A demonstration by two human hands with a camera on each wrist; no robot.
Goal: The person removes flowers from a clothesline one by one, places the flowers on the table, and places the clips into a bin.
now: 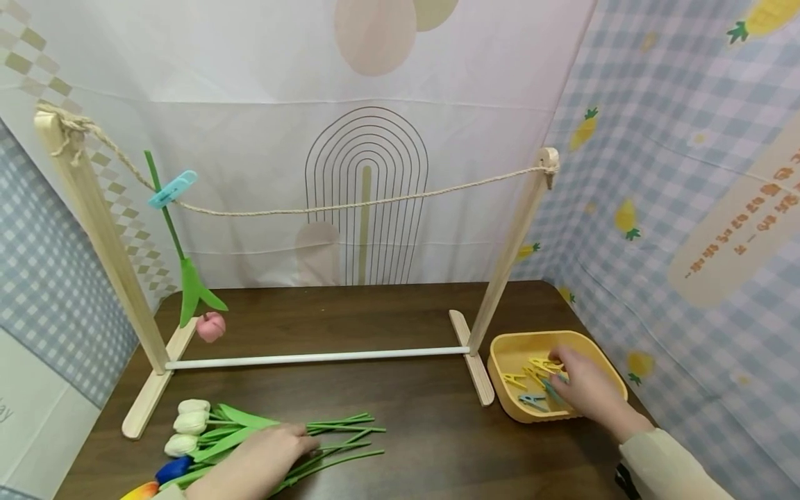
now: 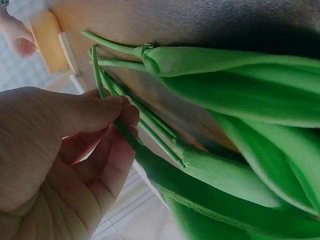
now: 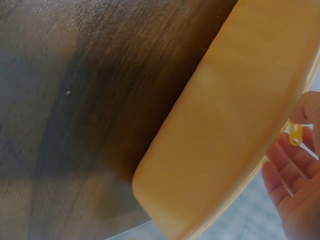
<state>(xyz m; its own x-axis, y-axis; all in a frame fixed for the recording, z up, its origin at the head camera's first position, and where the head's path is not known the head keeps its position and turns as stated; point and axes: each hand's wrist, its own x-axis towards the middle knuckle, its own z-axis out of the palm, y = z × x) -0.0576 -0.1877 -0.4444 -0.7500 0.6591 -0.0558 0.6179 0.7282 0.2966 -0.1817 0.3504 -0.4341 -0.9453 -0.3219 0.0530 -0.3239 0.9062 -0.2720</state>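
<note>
My left hand [image 1: 265,455] lies over a bunch of artificial tulips on the table. In the left wrist view its thumb and fingertips pinch one green tulip stem [image 2: 97,70]. White tulip heads [image 1: 189,422], a blue one [image 1: 173,470] and an orange-yellow one [image 1: 141,492] point left. Over at the right, my right hand [image 1: 587,389] reaches into a yellow plastic basket [image 1: 531,417] of yellow and blue clothespins. Between its thumb and fingers it pinches a yellow clothespin [image 3: 296,134], mostly hidden by the hand and the basket rim.
A wooden stand [image 1: 106,243] with a sagging twine line [image 1: 350,206] spans the table's back. A blue clothespin [image 1: 173,189] clips a pink tulip [image 1: 210,326] to it, head down. The white crossbar [image 1: 319,358] runs low between the feet. Printed cloths hang behind and beside the table.
</note>
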